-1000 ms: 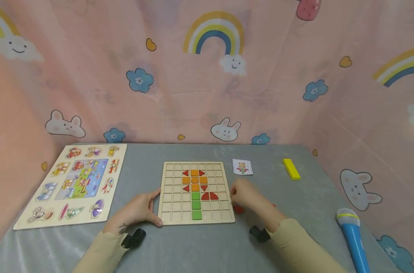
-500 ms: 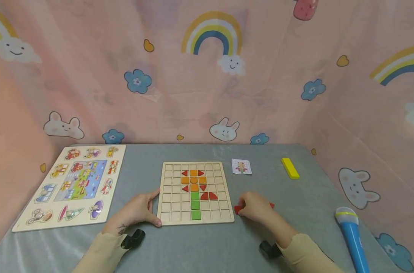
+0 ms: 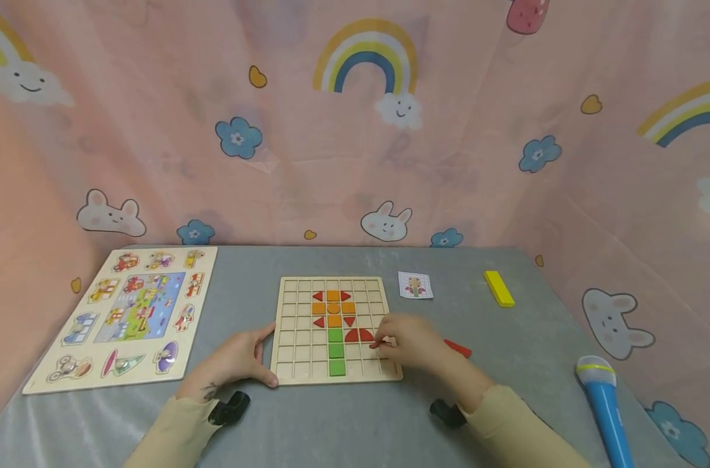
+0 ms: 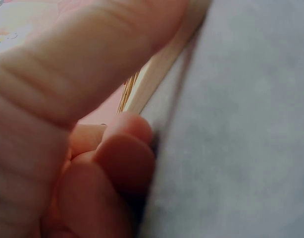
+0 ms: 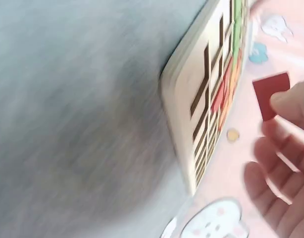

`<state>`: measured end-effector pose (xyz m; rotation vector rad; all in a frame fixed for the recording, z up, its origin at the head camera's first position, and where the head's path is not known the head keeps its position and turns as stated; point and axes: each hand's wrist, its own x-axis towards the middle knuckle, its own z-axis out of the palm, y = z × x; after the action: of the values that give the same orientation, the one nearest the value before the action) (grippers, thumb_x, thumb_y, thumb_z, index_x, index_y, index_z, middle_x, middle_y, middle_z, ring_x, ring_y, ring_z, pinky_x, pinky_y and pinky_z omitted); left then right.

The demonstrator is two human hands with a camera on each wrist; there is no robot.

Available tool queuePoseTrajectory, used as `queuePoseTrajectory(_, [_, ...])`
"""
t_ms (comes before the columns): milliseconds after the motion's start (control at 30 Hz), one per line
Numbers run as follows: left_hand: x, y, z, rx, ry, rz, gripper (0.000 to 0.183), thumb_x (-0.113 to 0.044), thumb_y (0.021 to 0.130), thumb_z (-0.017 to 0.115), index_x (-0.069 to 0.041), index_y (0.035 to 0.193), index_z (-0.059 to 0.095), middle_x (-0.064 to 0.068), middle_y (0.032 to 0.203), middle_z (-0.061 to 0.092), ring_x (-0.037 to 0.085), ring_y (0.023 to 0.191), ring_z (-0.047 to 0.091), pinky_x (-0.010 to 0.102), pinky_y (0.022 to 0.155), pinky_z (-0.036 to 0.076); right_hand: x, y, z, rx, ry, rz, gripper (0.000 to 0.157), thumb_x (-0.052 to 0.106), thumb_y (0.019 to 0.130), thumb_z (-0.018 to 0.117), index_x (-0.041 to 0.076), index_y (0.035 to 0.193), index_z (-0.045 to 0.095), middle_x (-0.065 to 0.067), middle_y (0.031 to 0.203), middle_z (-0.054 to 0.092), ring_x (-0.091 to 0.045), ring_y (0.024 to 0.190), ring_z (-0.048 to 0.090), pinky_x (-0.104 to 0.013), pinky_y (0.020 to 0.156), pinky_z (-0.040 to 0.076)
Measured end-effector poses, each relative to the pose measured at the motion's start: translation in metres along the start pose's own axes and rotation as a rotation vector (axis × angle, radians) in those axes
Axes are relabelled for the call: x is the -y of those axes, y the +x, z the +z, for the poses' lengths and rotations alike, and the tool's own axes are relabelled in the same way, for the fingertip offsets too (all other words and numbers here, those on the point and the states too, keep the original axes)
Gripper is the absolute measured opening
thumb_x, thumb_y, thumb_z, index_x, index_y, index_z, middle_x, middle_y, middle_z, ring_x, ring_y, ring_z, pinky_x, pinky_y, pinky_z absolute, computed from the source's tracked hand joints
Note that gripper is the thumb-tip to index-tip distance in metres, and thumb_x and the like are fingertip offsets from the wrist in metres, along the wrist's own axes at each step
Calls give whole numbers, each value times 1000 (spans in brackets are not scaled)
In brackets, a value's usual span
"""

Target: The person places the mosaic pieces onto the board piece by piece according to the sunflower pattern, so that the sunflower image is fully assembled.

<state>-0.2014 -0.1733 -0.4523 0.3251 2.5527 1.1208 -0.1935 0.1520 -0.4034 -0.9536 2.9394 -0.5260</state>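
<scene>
A wooden grid board (image 3: 296,357) lies in the middle of the head view, bearing orange and green squares, small red triangles and two red quarter-circle tiles (image 3: 358,335). At its left edge, my left hand (image 3: 238,359) rests with thumb and index finger spread along the rim. In the left wrist view the thumb (image 4: 92,54) lies along the board's side, the other fingers bent below it. My right hand (image 3: 410,341) is over the board's right side, pinching a flat red tile (image 5: 268,91) between thumb and fingers, close beside the red quarter-circles.
Red pieces (image 3: 458,348) lie right of the board, partly behind the right hand. A small pattern card (image 3: 415,286) and a yellow block (image 3: 499,289) are farther back. A picture puzzle board (image 3: 197,318) lies left; a blue toy microphone (image 3: 606,409) lies right.
My right hand went to the red pieces right of the board, then came left over the grid with a red tile. The left hand stays at the board's edge.
</scene>
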Motion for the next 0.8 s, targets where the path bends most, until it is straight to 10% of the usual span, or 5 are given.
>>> queuePoseTrajectory(267, [0,0,0,-2,8,33,114,-22,46,91,0,142,33,2,56,50,11,48,41,25,44,30,10,23,14,-11,-226,-384,4,20,76,76,18,79,74,7,75,60,-8,70,51,-18,66,43])
queuePoseTrajectory(800, [0,0,0,-13,15,23,114,-21,46,92,0,142,34,2,55,50,11,47,41,25,44,31,2,30,27,-61,-296,-481,5,18,73,77,20,77,73,9,74,64,-7,71,57,-20,68,45])
